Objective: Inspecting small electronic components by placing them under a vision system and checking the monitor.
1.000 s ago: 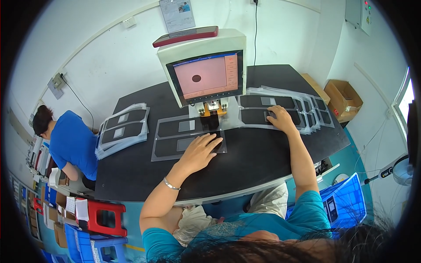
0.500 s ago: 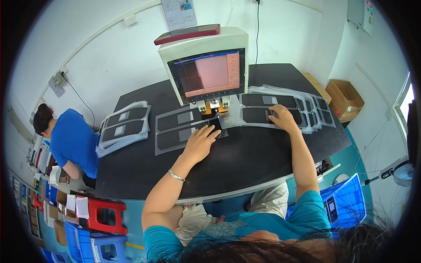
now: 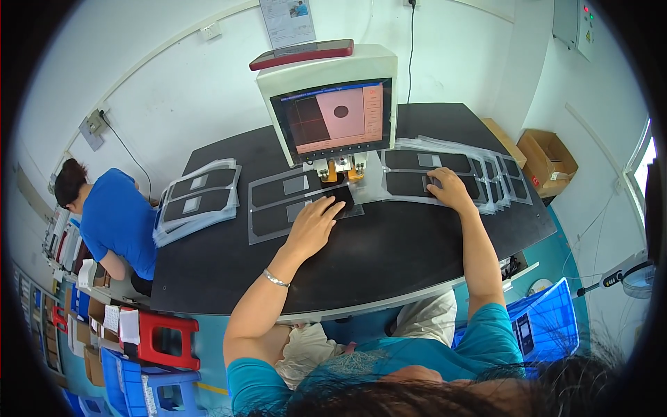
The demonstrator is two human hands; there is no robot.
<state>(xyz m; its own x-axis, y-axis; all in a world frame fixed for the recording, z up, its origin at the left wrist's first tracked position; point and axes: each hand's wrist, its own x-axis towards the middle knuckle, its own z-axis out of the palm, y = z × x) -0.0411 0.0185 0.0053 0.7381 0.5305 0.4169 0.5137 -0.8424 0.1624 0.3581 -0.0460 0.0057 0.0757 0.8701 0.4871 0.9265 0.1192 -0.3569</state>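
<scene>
Flat on a sheet, my left hand [image 3: 313, 226] presses with its fingers apart. That sheet [image 3: 267, 221] is clear-edged with two black panels and small pale rectangles, and its upper right part reaches beneath the orange jaws [image 3: 342, 174] of a bench machine. Above the jaws, the machine's screen [image 3: 340, 111] shows a dark round spot on pink. My right hand [image 3: 451, 189] rests with fingers stretched on the right-hand stack of similar sheets [image 3: 403, 182], holding nothing up; its fingertips lie on a black panel.
Another stack of sheets [image 3: 194, 208] lies at the table's left. A red-edged flat device [image 3: 302, 54] sits atop the machine. A person in blue [image 3: 118, 222] works at the left. Cardboard box [image 3: 549, 163] and blue crate [image 3: 549, 320] stand right; red stool [image 3: 167, 340] stands lower left.
A dark round spot has appeared on the screen. My left hand has shifted slightly on the sheet beneath the jaws. My right hand stays on the right-hand stack.
</scene>
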